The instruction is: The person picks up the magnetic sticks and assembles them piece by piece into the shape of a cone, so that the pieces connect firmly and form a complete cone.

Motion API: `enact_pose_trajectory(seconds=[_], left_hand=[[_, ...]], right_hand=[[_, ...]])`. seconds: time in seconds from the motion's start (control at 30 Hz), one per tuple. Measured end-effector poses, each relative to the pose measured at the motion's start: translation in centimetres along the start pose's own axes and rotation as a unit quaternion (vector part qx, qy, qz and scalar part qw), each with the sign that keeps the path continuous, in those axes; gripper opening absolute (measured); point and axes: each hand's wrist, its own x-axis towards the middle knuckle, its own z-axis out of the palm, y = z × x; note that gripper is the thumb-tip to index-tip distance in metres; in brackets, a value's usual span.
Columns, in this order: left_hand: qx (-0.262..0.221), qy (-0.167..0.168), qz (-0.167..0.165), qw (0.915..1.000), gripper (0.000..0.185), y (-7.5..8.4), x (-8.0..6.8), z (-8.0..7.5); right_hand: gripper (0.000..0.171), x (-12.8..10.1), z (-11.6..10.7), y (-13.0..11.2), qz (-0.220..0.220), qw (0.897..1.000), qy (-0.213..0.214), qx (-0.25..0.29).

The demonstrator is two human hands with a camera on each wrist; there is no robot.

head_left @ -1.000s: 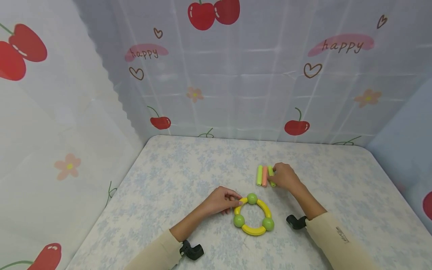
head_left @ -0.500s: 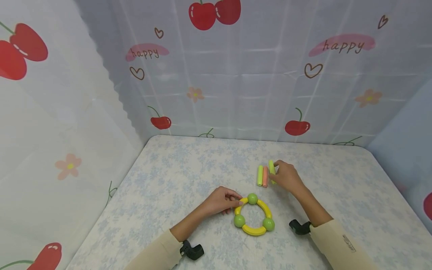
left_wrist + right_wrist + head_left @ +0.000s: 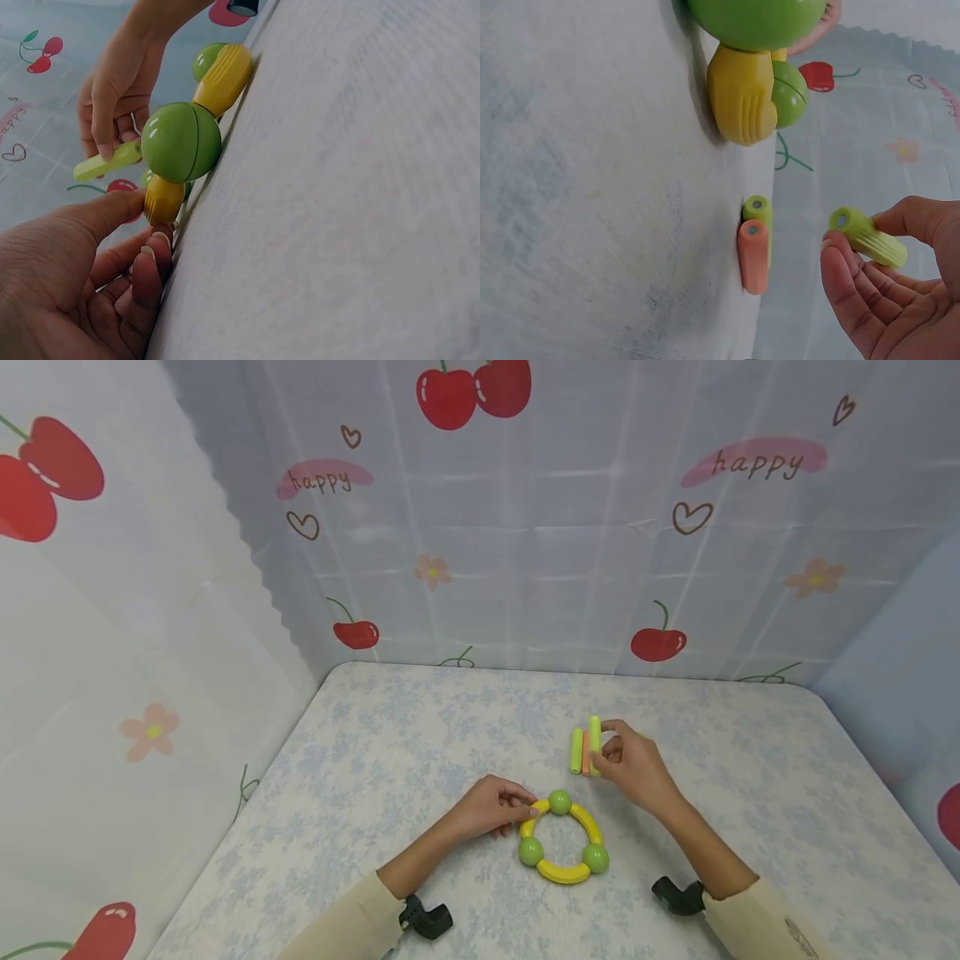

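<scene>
A ring toy (image 3: 564, 838) of yellow curved pieces and three green balls lies on the table. My left hand (image 3: 491, 806) pinches its upper-left yellow piece (image 3: 163, 199) beside a green ball (image 3: 181, 142). My right hand (image 3: 628, 762) pinches a lime-green stick (image 3: 594, 737) (image 3: 867, 237) and holds it lifted off the table. A second green stick (image 3: 576, 750) (image 3: 757, 210) and an orange stick (image 3: 753, 255) lie side by side on the table just left of that hand.
The table (image 3: 420, 752) has a pale floral cloth and rounded far corners. Cherry-print curtains (image 3: 525, 527) close it in at the back and on the left. Black wrist camera mounts (image 3: 427, 917) sit by both sleeves.
My right hand has lifted the lime-green stick off the table from beside the other two sticks and drawn it slightly toward me. The left hand and the ring have not moved.
</scene>
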Motion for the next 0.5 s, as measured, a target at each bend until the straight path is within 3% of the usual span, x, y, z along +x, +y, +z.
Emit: enact_pose_trajectory(seconds=[0.5], left_hand=[[-0.002,-0.003,-0.002,1.0000,0.021,0.2,0.0,-0.1]], right_hand=[[0.037,-1.7,1.0,-0.9,-0.056,0.997,-0.022,0.044]])
